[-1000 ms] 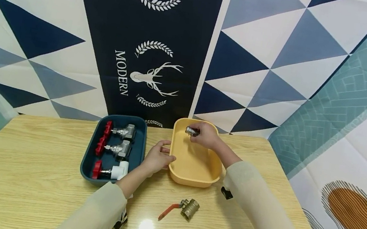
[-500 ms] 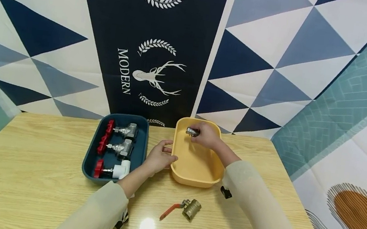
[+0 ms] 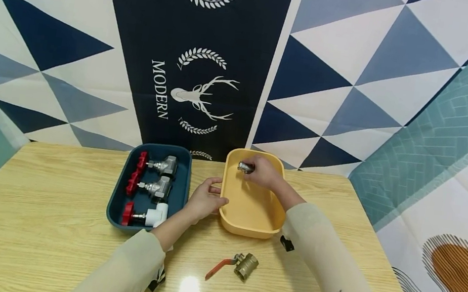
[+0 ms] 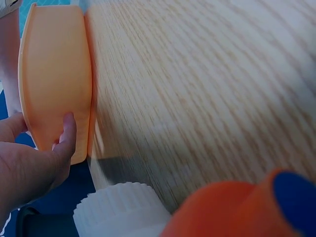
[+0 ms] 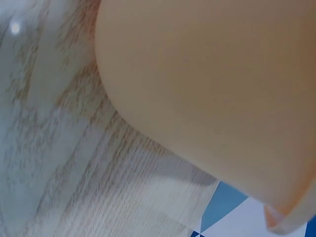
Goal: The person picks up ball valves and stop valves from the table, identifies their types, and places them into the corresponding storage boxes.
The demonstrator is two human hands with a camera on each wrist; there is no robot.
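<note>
My left hand (image 3: 204,202) grips the left rim of a yellow plastic bin (image 3: 251,213), thumb over the rim and fingers along the outer wall. In the left wrist view, its fingers lie on the outside of that same bin (image 4: 57,64). My right hand (image 3: 261,171) reaches over the bin's far end and holds a small shiny metal fitting (image 3: 245,167); the rest of it is hidden in the fingers. A brass ball valve (image 3: 246,267) with a red lever lies on the table in front of the bin. The right wrist view shows only the bin's outer wall (image 5: 207,84).
A dark blue bin (image 3: 119,195) stands left of my left hand. Inside are two metal valves (image 3: 159,188) with red handwheels and a white valve (image 3: 157,215). Close under the left wrist camera are a white ribbed piece (image 4: 121,212) and an orange piece (image 4: 222,210).
The view has shifted slightly. Both hands stay where they were on the bin and the metal fitting.
</note>
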